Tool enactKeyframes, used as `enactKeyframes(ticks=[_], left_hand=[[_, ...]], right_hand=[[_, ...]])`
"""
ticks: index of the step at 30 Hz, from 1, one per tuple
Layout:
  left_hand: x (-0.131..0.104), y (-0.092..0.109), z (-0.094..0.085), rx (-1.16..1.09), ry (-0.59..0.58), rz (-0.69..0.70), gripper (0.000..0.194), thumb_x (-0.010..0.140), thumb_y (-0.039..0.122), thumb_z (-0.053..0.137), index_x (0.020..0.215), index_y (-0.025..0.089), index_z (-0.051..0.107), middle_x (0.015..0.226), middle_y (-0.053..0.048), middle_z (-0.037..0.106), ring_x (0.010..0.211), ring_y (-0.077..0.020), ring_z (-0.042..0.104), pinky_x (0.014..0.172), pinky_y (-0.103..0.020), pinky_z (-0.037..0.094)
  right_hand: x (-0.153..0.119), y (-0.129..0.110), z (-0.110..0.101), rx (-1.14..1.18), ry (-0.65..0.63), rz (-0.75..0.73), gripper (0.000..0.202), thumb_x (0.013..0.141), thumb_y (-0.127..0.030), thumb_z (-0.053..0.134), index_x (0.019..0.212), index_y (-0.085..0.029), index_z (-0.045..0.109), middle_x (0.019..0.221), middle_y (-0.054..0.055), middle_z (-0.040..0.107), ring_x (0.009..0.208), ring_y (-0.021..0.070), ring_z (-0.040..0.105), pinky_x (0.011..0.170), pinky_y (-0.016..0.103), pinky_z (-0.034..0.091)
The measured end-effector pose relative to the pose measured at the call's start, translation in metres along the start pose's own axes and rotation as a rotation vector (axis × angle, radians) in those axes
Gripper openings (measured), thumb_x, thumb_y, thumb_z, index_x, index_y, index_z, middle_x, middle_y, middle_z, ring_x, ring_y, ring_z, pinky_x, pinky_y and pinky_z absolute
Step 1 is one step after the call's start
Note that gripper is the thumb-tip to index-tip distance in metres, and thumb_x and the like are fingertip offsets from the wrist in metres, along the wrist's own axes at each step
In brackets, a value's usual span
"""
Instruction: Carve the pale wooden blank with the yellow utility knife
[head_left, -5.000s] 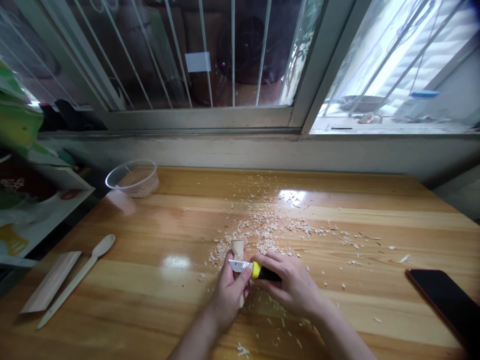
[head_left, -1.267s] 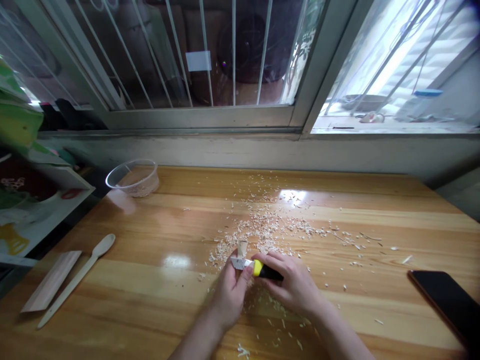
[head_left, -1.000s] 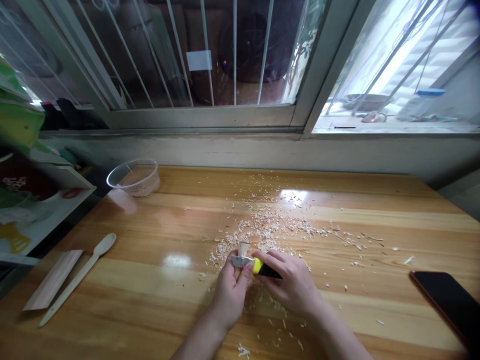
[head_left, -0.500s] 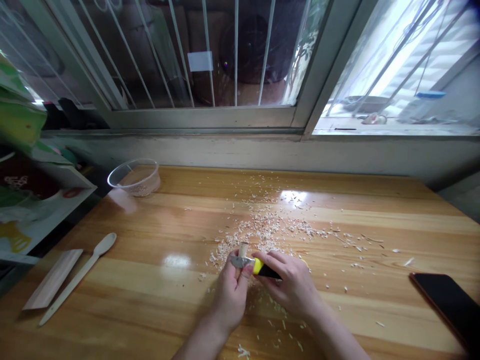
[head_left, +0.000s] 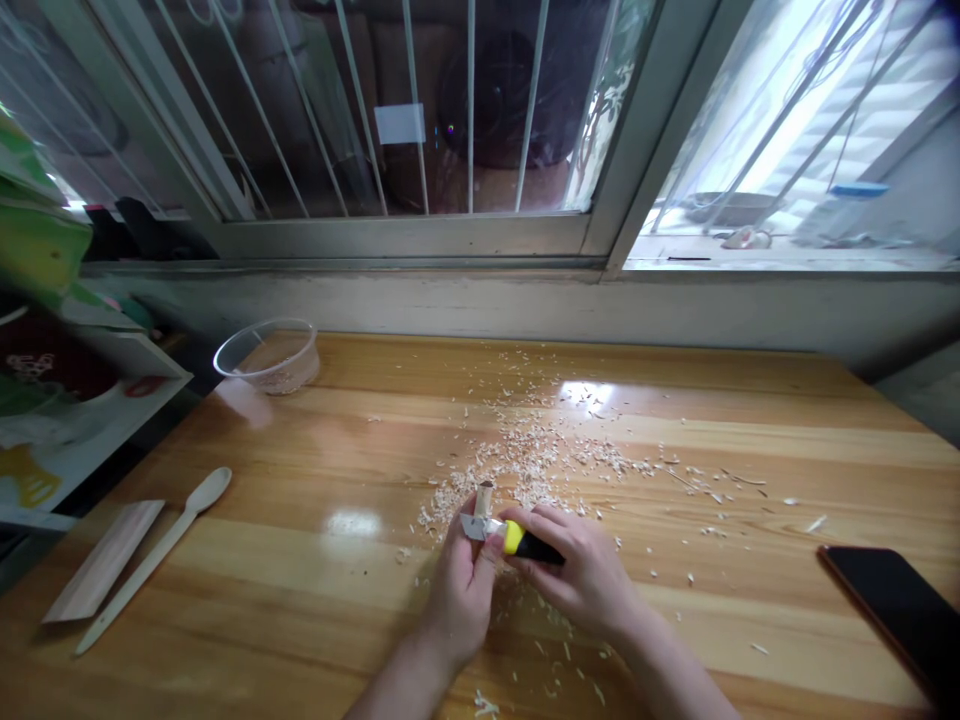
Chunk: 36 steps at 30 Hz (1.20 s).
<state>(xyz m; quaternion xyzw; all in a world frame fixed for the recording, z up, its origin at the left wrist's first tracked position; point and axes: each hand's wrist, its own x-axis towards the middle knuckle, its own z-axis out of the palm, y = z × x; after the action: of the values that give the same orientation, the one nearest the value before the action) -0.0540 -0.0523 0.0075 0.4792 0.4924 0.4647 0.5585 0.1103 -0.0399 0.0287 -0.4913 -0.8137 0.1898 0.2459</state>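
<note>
Since 5 seconds ago, the wooden piece [head_left: 484, 497] has turned, its upper end showing narrower. The left hand [head_left: 463, 590] wraps it, near the shavings [head_left: 532, 455]; the right hand [head_left: 585, 562] grips 1 black-and-yellow knife [head_left: 538, 547], blade across the wood. White lettering on the dark red cup [head_left: 71, 360] is too blurred to read.
</note>
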Motion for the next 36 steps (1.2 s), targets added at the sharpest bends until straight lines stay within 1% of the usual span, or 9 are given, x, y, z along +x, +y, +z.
enactKeyframes(ticks=[4, 7, 11, 15, 22, 26, 28, 31, 36], left_hand=[[0.002, 0.004, 0.003, 0.012, -0.026, 0.047, 0.041, 0.091, 0.040, 0.046, 0.124, 0.018, 0.051, 0.121, -0.011, 0.060, 0.118, -0.0216, 0.051, 0.104, -0.031, 0.034], [0.001, 0.006, 0.004, -0.033, -0.065, 0.034, 0.045, 0.090, 0.042, 0.046, 0.129, 0.018, 0.045, 0.118, -0.011, 0.061, 0.114, -0.0213, 0.053, 0.101, -0.031, 0.037], [-0.001, 0.001, 0.001, -0.045, -0.118, 0.016, 0.053, 0.091, 0.043, 0.044, 0.138, 0.020, 0.035, 0.130, -0.012, 0.053, 0.123, -0.0243, 0.046, 0.104, -0.035, 0.035], [-0.002, -0.004, -0.001, 0.064, -0.059, 0.068, 0.051, 0.090, 0.040, 0.047, 0.136, 0.020, 0.039, 0.140, -0.013, 0.044, 0.134, -0.0264, 0.032, 0.110, -0.038, 0.027], [0.001, -0.002, 0.003, 0.096, 0.052, 0.067, 0.046, 0.090, 0.040, 0.047, 0.130, 0.018, 0.047, 0.138, -0.014, 0.047, 0.130, -0.0272, 0.040, 0.107, -0.039, 0.031], [-0.001, -0.003, 0.003, 0.071, 0.018, 0.068, 0.049, 0.090, 0.039, 0.047, 0.134, 0.019, 0.041, 0.141, -0.014, 0.044, 0.130, -0.0259, 0.039, 0.107, -0.037, 0.031], [-0.003, -0.004, 0.002, 0.116, -0.010, 0.094, 0.050, 0.092, 0.038, 0.044, 0.138, 0.019, 0.037, 0.144, -0.014, 0.039, 0.134, -0.0244, 0.033, 0.110, -0.036, 0.028], [-0.004, -0.004, 0.000, 0.194, 0.004, 0.140, 0.052, 0.092, 0.036, 0.044, 0.140, 0.019, 0.034, 0.146, -0.013, 0.036, 0.136, -0.0235, 0.029, 0.112, -0.035, 0.023], [0.000, -0.004, 0.000, 0.208, 0.038, 0.135, 0.046, 0.092, 0.036, 0.043, 0.135, 0.019, 0.043, 0.141, -0.012, 0.044, 0.133, -0.0232, 0.034, 0.110, -0.035, 0.026]], right_hand=[[0.000, 0.002, 0.007, -0.100, 0.102, -0.020, 0.031, 0.084, -0.032, 0.052, 0.112, -0.021, 0.061, 0.085, 0.007, 0.065, 0.070, 0.0175, 0.059, 0.059, 0.027, 0.040], [0.000, 0.002, 0.003, -0.037, 0.046, -0.027, 0.032, 0.083, -0.031, 0.052, 0.113, -0.021, 0.060, 0.085, 0.006, 0.065, 0.070, 0.0171, 0.058, 0.059, 0.026, 0.041], [0.002, 0.000, -0.007, 0.083, -0.061, -0.027, 0.032, 0.083, -0.031, 0.053, 0.113, -0.022, 0.060, 0.085, 0.004, 0.065, 0.073, 0.0166, 0.059, 0.063, 0.027, 0.042], [0.001, -0.001, -0.007, 0.089, -0.069, -0.010, 0.030, 0.083, -0.032, 0.054, 0.111, -0.022, 0.061, 0.087, 0.004, 0.065, 0.074, 0.0165, 0.060, 0.063, 0.026, 0.042], [0.000, 0.000, 0.007, -0.084, 0.099, -0.011, 0.031, 0.085, -0.031, 0.052, 0.112, -0.021, 0.061, 0.086, 0.007, 0.065, 0.070, 0.0176, 0.059, 0.060, 0.027, 0.041], [0.001, 0.001, 0.002, 0.002, 0.030, -0.022, 0.032, 0.083, -0.031, 0.053, 0.113, -0.021, 0.060, 0.085, 0.006, 0.064, 0.071, 0.0168, 0.059, 0.061, 0.026, 0.042], [0.001, 0.001, -0.003, 0.058, -0.018, -0.029, 0.031, 0.083, -0.031, 0.054, 0.111, -0.022, 0.060, 0.085, 0.005, 0.064, 0.071, 0.0165, 0.059, 0.061, 0.027, 0.042], [0.002, 0.000, -0.005, 0.088, -0.049, -0.020, 0.030, 0.082, -0.031, 0.055, 0.111, -0.022, 0.060, 0.085, 0.004, 0.065, 0.071, 0.0164, 0.059, 0.061, 0.027, 0.042], [-0.001, 0.000, 0.003, -0.010, 0.055, -0.007, 0.032, 0.083, -0.030, 0.054, 0.112, -0.021, 0.060, 0.086, 0.006, 0.065, 0.071, 0.0178, 0.059, 0.060, 0.027, 0.041]])
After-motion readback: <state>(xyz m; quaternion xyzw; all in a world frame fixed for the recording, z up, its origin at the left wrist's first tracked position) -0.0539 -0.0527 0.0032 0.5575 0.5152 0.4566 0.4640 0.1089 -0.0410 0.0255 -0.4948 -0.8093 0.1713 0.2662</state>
